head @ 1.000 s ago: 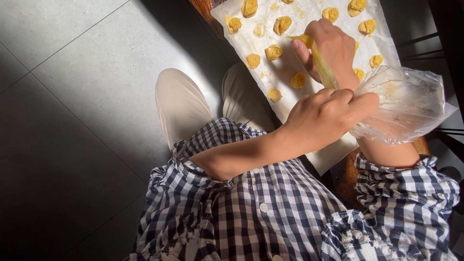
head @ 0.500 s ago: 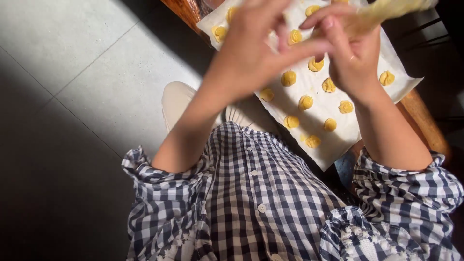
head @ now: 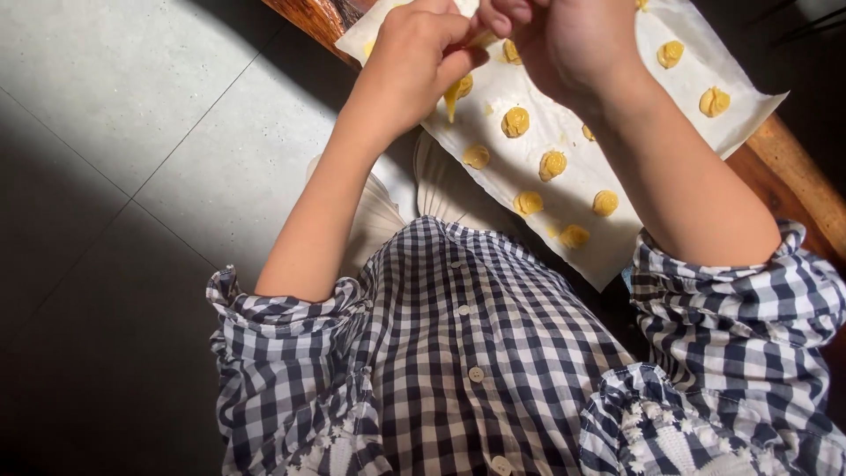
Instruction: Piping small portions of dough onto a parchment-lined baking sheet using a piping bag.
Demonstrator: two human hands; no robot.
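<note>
We see both hands raised close to the camera above the wooden counter [head: 797,172]; our left hand [head: 414,57] is curled narrow, thumb and fingers pinched on the yellow dough-filled tip of a clear plastic piping bag [head: 455,90], which hangs just below the fingers over the sheet; our right hand [head: 564,40] is closed beside it at the top edge, fingers folded in, though what it grips is cut off and we cannot tell; the white sheet of baking paper [head: 617,159] lies on the counter under the hands, its near corner hanging past the edge; small round yellow dough mounds [head: 515,121] sit on it in loose rows, apart from one another; below, a navy and white checked shirt [head: 467,353] with rolled sleeves; grey floor tiles [head: 123,115] lie to the left.
</note>
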